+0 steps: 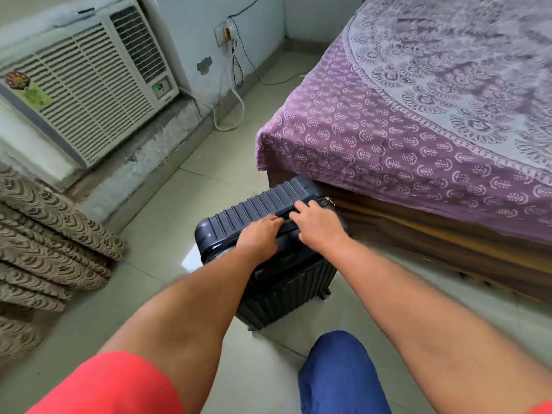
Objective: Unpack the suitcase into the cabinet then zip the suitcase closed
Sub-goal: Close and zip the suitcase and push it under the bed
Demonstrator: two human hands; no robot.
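Observation:
A dark ribbed hard-shell suitcase [257, 204] stands on its side on the tiled floor, right against the corner of the bed. Its two halves are together, and zipper pulls [328, 201] show at its far right end. My left hand [261, 234] lies on the top of the case with its fingers curled over the side handle area. Just to its right, my right hand [318, 224] rests on the top edge, fingers bent over the handle. The handle itself is hidden under both hands. No cabinet is in view.
A bed with a purple patterned sheet [418, 121] fills the right side, its wooden frame [448, 234] beside the suitcase. A window air conditioner [86, 88] sits at the left wall, patterned fabric [44, 240] below it. Cables [239, 70] trail on the floor behind. My knee [340, 372] is low in view.

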